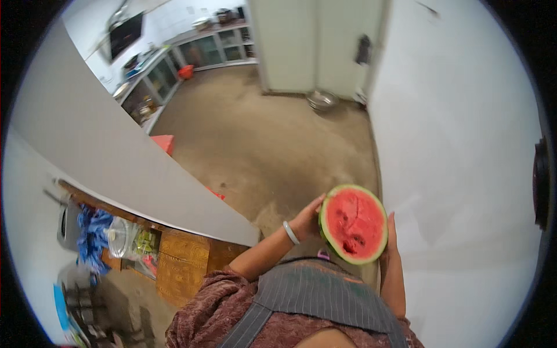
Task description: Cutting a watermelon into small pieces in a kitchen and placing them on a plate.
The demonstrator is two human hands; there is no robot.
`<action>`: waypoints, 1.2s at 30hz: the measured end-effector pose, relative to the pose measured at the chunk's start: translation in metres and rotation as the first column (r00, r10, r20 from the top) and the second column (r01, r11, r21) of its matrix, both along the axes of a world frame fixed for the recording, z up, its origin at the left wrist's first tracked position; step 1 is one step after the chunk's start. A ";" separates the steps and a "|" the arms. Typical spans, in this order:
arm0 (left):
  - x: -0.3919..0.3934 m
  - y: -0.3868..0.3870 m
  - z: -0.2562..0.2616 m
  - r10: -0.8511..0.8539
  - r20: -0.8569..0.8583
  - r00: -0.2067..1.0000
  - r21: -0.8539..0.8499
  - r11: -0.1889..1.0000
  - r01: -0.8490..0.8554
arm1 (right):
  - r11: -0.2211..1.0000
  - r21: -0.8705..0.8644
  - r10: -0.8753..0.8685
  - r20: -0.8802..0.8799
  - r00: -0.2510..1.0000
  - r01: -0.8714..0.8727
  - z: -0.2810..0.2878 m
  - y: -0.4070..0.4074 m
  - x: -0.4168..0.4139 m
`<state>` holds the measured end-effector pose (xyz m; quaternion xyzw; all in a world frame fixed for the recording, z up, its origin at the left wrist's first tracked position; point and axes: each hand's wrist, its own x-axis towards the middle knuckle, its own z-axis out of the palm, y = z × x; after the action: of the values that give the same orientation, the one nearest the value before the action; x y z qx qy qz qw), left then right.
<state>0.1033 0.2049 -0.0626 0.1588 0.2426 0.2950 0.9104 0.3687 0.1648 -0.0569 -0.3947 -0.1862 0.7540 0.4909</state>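
Between my two hands I hold a cut half of a watermelon (357, 222), its red flesh facing up towards me. The green rind shows around its edge, and a dark hollow marks the flesh near the lower side. My left hand (309, 219) grips the rind from the left, a pale bangle around its wrist. On the opposite side my right hand (391, 235) presses against the rind, most of its fingers hidden behind the fruit. The melon is held in front of my grey striped apron (317, 291), above the floor.
A white wall (452, 174) runs close along my right, and a wall end (174, 187) juts in on the left. Beyond lies a brown floor (261, 139) with a metal basin (322, 100) by pale doors (317, 48). A wooden table (182, 265) with bags stands at lower left.
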 end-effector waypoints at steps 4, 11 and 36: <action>-0.031 0.105 -0.006 0.132 0.018 0.991 0.087 0.987 -0.133 | 0.981 0.005 0.194 0.033 0.980 -0.194 0.022 0.147 -0.029; -0.095 0.182 -0.024 0.448 0.102 0.888 -0.100 0.893 -0.439 | 0.932 -0.064 0.357 0.001 0.934 -0.356 -0.014 0.285 -0.101; -0.444 0.566 -0.015 0.792 -0.101 0.602 0.045 0.608 -0.793 | 0.539 0.007 0.841 -0.058 0.538 -0.842 -0.052 0.816 -0.532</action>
<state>-0.3412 0.7711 -0.0778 0.0490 0.3386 0.6579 0.6710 -0.1635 0.9812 -0.1090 -0.2412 -0.3312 0.9096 0.0693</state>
